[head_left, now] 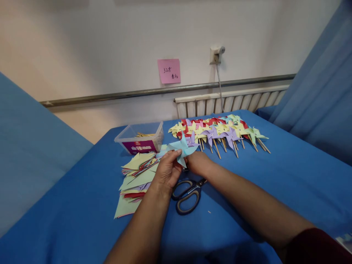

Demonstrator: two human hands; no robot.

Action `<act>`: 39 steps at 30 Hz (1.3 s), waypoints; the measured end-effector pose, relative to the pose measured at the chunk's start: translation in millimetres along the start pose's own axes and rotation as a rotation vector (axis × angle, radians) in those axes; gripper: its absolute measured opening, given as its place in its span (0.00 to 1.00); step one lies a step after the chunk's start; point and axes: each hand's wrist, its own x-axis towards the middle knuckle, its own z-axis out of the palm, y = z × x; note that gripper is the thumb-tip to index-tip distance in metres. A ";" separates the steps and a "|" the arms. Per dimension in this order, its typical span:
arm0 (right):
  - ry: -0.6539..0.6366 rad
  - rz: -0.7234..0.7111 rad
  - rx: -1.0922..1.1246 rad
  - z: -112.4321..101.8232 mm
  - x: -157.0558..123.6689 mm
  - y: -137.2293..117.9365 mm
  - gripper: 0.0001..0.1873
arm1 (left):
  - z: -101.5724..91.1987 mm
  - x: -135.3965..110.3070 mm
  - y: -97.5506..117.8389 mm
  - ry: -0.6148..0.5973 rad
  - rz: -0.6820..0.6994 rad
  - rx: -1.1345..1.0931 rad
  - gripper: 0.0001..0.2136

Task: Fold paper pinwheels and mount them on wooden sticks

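Note:
My left hand pinches a light blue paper pinwheel, thumb on its front near the centre. Just behind and to the right is my right hand; its fingers are hidden by the pinwheel and the left hand, so what they hold does not show. Below the hands lie dark-handled scissors, their blades partly under the right wrist. Stacks of coloured paper sit left of my left hand, some sheets cut or folded.
A clear plastic box with a purple label holds thin wooden sticks. Several finished pinwheels on sticks lie at the back right of the blue-covered table. Behind are a wall radiator, a metal rail and a plugged-in cord.

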 end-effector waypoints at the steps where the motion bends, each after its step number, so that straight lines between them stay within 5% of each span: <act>1: 0.008 -0.013 -0.005 1.0 0.6 0.6 0.16 | 0.5 -0.1 0.7 0.002 0.004 -0.001 0.08; 13: 0.028 -0.108 0.041 6.3 3.4 14.7 0.13 | -0.6 1.9 3.6 0.078 0.110 -0.003 0.09; 39: 0.145 0.000 0.038 24.3 10.8 -16.4 0.16 | -5.6 3.6 1.8 0.129 0.194 0.188 0.10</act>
